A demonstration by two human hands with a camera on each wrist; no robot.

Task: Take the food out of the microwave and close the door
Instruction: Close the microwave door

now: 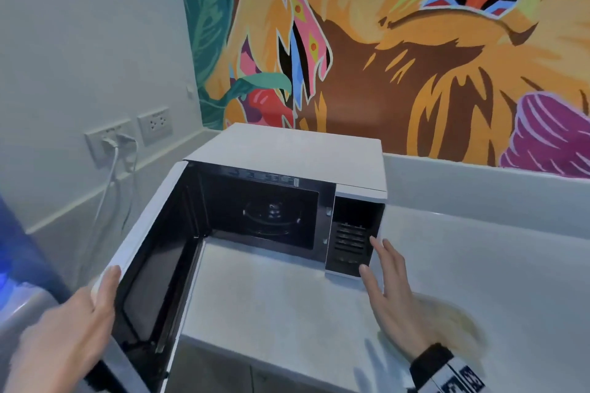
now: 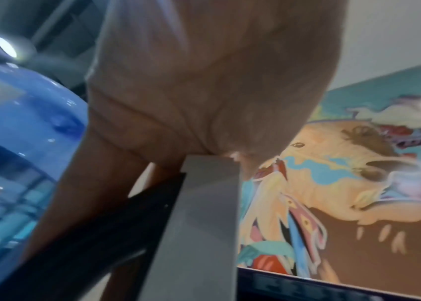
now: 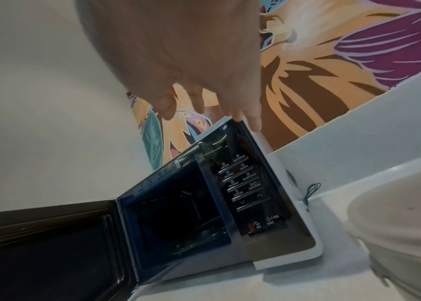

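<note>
The white microwave (image 1: 287,150) stands on the counter with its door (image 1: 143,223) swung wide to the left. Its dark cavity holds only the glass turntable (image 1: 271,215). My left hand (image 1: 95,297) rests on the door's free edge, thumb along the rim; in the left wrist view its fingers (image 2: 80,193) lie straight on the door's dark outer face. My right hand (image 1: 380,262) is open, fingers spread, just right of the control panel (image 1: 351,233) and holding nothing. A pale, blurred bowl (image 1: 456,325) sits on the counter under my right wrist, and the bowl (image 3: 405,234) looks white from the right wrist.
A blue water bottle (image 1: 12,249) stands close left of the door. Wall sockets (image 1: 108,140) with plugged cords sit behind it. White counter (image 1: 495,265) stretches right of the microwave, backed by a low ledge and a painted mural wall (image 1: 415,57).
</note>
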